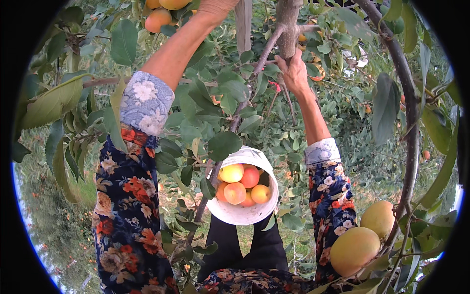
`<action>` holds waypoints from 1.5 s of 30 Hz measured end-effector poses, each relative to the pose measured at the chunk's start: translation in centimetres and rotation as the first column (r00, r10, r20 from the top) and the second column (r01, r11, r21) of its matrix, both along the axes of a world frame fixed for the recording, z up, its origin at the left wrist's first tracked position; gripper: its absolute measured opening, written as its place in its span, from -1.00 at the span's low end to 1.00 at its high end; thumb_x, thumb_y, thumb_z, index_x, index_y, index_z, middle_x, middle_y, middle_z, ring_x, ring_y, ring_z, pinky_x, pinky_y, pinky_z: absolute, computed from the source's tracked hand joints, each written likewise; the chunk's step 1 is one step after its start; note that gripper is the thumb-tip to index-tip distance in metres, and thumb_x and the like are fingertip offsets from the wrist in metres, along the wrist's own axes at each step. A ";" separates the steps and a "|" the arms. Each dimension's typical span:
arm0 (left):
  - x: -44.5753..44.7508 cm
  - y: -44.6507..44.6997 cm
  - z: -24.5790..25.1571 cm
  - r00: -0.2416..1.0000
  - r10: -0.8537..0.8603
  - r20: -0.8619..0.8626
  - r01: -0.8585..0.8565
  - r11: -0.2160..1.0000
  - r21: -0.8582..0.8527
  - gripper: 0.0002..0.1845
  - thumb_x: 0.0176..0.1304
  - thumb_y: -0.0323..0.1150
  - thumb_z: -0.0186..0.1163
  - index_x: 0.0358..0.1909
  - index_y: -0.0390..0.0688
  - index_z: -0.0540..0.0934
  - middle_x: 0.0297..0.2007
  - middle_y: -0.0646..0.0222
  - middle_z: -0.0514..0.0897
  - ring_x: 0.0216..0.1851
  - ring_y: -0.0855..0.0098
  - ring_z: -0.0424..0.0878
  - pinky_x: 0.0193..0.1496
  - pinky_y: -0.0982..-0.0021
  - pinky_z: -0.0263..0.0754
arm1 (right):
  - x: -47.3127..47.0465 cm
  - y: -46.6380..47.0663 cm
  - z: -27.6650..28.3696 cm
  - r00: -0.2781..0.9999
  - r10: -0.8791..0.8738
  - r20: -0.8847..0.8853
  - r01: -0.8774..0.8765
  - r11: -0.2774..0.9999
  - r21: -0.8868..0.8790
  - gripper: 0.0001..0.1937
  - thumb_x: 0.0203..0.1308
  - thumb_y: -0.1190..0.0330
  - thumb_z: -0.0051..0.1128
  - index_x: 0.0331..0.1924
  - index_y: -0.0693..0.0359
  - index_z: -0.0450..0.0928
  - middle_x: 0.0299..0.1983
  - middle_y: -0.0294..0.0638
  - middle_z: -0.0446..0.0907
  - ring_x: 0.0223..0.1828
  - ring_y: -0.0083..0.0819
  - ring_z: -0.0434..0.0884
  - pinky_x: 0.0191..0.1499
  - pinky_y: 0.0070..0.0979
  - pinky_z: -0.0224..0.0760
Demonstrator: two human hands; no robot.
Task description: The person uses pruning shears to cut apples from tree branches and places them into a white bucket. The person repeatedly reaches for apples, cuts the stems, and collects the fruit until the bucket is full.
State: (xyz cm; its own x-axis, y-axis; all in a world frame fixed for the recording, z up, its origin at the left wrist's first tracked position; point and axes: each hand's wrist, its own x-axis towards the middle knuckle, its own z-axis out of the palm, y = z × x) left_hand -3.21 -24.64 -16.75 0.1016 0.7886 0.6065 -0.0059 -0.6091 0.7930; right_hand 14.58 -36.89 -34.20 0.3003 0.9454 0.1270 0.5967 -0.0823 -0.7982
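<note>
At the upper right of centre, my right hand (295,70) is closed round a grey-brown apple tree branch (288,33). My left hand (217,5) reaches up past the top edge, so its fingers are cut off; several orange-yellow apples (158,20) hang just left of it. In front of my body is a white plastic bucket (244,217) with several red, orange and yellow apples (235,193) inside. A thin branch crosses the bucket's left side. Two big yellow-green apples (355,251) hang by my right sleeve.
A thick curved branch (413,121) runs down the right side. A weathered wooden post (243,25) stands between my hands. Leafy twigs (224,145) cross the space between my arms, and large leaves (55,103) hang at the left. Grass and more apple trees lie beyond.
</note>
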 end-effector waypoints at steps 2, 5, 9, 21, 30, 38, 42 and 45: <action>-0.2 -0.8 0.6 0.999 -0.029 0.033 0.032 0.997 -0.076 -0.34 0.00 -0.47 0.36 0.20 -0.30 0.38 -0.25 0.45 0.57 -0.30 0.58 0.52 -0.21 0.49 0.49 | -0.3 0.2 -0.3 0.999 -0.002 0.033 0.001 0.999 0.040 -0.43 0.23 0.16 0.25 0.12 0.37 0.27 -0.21 0.12 0.64 -0.16 0.04 0.66 -0.08 -0.15 0.47; -0.3 0.3 0.5 0.998 -0.002 0.063 -0.003 0.997 0.077 -0.30 0.00 -0.48 0.36 0.24 -0.31 0.35 -0.22 0.42 0.59 -0.25 0.55 0.54 -0.16 0.48 0.50 | -0.5 0.4 0.0 0.998 -0.015 0.054 0.012 0.998 0.054 -0.44 0.24 0.17 0.25 0.13 0.35 0.26 -0.20 0.14 0.64 -0.14 0.06 0.65 -0.06 -0.15 0.47; 0.0 0.5 0.9 0.985 0.076 0.157 -0.099 0.985 0.144 -0.25 -0.01 -0.48 0.36 0.29 -0.34 0.33 -0.15 0.37 0.61 -0.18 0.51 0.55 -0.06 0.46 0.49 | -0.9 0.5 1.1 1.000 0.018 0.022 -0.018 1.000 0.015 -0.46 0.23 0.18 0.23 0.11 0.37 0.26 -0.16 0.19 0.62 -0.11 0.15 0.62 -0.02 -0.10 0.44; -1.4 1.8 2.8 0.987 0.136 0.083 -0.142 0.987 0.075 -0.45 -0.08 -0.39 0.40 0.01 -0.31 0.49 -0.29 0.32 0.63 -0.29 0.43 0.57 -0.14 0.39 0.51 | -1.3 1.3 4.6 0.994 0.063 0.092 -0.064 0.998 0.012 -0.49 0.25 0.18 0.20 0.07 0.37 0.25 -0.16 0.20 0.62 -0.10 0.16 0.61 -0.01 -0.10 0.42; -2.5 1.9 3.2 0.970 0.208 0.122 -0.221 0.970 0.100 -0.44 -0.14 -0.32 0.40 -0.04 -0.33 0.51 -0.32 0.24 0.64 -0.27 0.32 0.63 -0.13 0.32 0.52 | -2.7 1.6 4.7 0.994 0.069 0.088 -0.068 0.998 -0.014 -0.46 0.24 0.18 0.21 0.09 0.39 0.23 -0.13 0.26 0.61 -0.05 0.21 0.60 0.03 -0.08 0.41; -1.2 2.4 2.5 0.965 0.248 0.083 -0.251 0.967 0.039 -0.39 -0.19 -0.31 0.40 -0.04 -0.40 0.54 -0.29 0.04 0.68 -0.25 0.16 0.69 -0.12 0.24 0.55 | -2.1 1.4 4.5 0.988 0.043 0.146 -0.045 0.999 0.011 -0.43 0.20 0.09 0.22 0.04 0.41 0.27 -0.19 0.23 0.63 -0.10 0.21 0.61 0.03 -0.06 0.42; -0.7 2.6 2.2 0.944 0.313 0.104 -0.325 0.936 0.133 -0.38 -0.22 -0.29 0.41 -0.04 -0.39 0.56 -0.29 0.02 0.69 -0.23 0.11 0.71 -0.12 0.20 0.56 | -1.8 1.3 4.8 0.986 0.026 0.167 -0.024 1.000 -0.014 -0.41 0.18 0.10 0.24 0.03 0.45 0.28 -0.18 0.27 0.63 -0.08 0.20 0.62 0.04 -0.10 0.43; -0.4 3.0 3.2 0.950 0.311 0.030 -0.312 0.949 0.035 -0.38 -0.24 -0.26 0.42 -0.06 -0.38 0.58 -0.30 -0.02 0.70 -0.19 0.06 0.71 -0.10 0.17 0.57 | -1.4 2.3 5.2 0.990 0.008 0.141 -0.006 1.000 -0.016 -0.38 0.15 0.10 0.26 0.06 0.48 0.32 -0.16 0.26 0.64 -0.07 0.17 0.63 0.05 -0.13 0.44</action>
